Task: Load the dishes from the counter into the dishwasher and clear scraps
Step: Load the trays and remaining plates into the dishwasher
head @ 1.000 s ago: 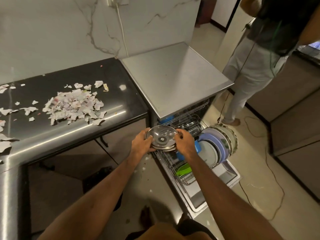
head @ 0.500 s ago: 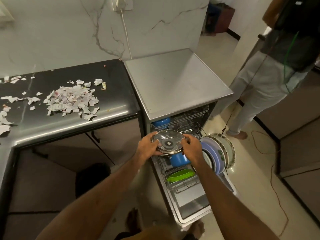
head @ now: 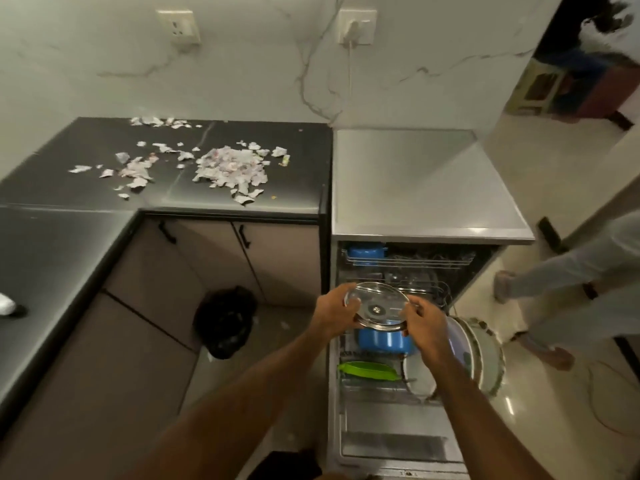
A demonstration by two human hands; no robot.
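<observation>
A glass lid (head: 377,306) with a metal rim is held tilted over the open dishwasher (head: 433,188), just above a blue pot (head: 381,341) in the pulled-out lower rack (head: 377,389). The left hand (head: 334,311) has its grip curled round the lid's left edge, and the right hand (head: 427,327) closes its grip on the right edge. Any marks on the glass are too blurred to read; 1 green dish (head: 369,370) and standing plates (head: 485,351) share the rack, and torn paper scraps (head: 232,168) lie heaped on the dark table (head: 86,150).
</observation>
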